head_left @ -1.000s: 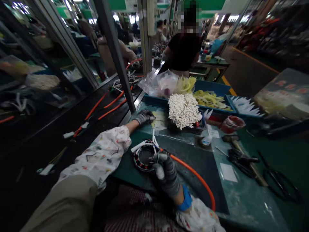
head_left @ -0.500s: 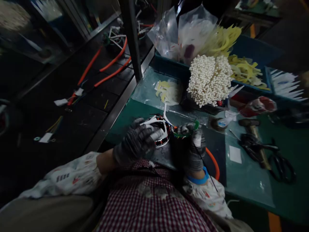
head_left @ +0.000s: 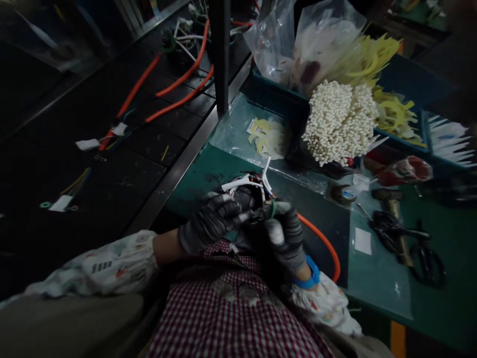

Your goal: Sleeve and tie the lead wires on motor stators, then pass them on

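A ring-shaped wired part (head_left: pixel 249 191) with white sleeved wires lies near the front edge of the green table. My left hand (head_left: pixel 214 219), in a grey striped glove, is at its near left side, with its fingertips reaching toward my other hand. My right hand (head_left: pixel 285 231), also gloved, pinches a green piece (head_left: pixel 273 209) at the ring's right side. An orange sleeve (head_left: pixel 322 243) curves away to the right of it. The near side of the ring is hidden by the fingers and shadow.
Cotton-tipped sticks (head_left: pixel 339 122) stand bundled behind the ring. Blue bins (head_left: pixel 278 87) hold bags and yellow strips. A hammer (head_left: pixel 397 223) and black scissors (head_left: pixel 427 258) lie at the right. Orange-sleeved wires (head_left: pixel 181 102) rest on the dark line at the left.
My right hand has moved left, closer to my left hand, bringing the green piece in front of the ring's right side. The camera view has shifted slightly.
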Demonstrator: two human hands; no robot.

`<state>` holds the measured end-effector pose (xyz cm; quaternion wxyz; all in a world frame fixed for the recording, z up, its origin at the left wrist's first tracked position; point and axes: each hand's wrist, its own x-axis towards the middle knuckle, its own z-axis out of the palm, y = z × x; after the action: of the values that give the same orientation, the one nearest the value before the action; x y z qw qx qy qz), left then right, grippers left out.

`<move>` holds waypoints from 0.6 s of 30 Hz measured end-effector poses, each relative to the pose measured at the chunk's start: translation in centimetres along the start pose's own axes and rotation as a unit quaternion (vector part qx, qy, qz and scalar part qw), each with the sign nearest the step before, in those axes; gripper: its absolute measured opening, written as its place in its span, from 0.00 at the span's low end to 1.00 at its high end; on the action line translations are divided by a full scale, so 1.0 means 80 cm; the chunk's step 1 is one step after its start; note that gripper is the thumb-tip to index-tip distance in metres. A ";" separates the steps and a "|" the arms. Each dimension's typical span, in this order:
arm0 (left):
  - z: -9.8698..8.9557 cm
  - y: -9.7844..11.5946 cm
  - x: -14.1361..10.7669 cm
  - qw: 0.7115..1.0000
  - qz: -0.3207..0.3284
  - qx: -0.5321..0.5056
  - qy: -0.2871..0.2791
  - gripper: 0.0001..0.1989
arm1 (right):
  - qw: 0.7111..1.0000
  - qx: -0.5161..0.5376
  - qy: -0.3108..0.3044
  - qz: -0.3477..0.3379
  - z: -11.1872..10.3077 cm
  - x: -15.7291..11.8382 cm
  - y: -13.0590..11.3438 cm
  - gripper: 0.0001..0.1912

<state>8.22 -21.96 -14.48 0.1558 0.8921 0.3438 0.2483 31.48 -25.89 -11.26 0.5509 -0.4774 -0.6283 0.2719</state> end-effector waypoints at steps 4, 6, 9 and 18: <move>-0.012 -0.001 0.001 0.995 0.094 0.030 0.031 0.22 | 0.987 -0.140 -0.061 -0.057 0.022 0.014 -0.014 0.15; -0.026 -0.011 0.001 0.989 0.148 -0.012 0.028 0.17 | 0.965 -0.234 -0.090 -0.073 0.032 0.020 -0.017 0.15; -0.056 -0.028 0.005 0.981 0.095 -0.169 -0.011 0.10 | 0.915 -0.367 -0.130 -0.105 0.044 0.022 -0.015 0.15; -0.066 -0.083 0.124 0.953 -0.131 -0.265 -0.066 0.35 | 0.893 -0.416 -0.124 -0.117 0.057 0.022 -0.009 0.12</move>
<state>8.11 -9.78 -9.70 0.4398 0.7806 0.3681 0.2483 27.04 -23.75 -10.96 0.2476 -0.5484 -0.7984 -0.0241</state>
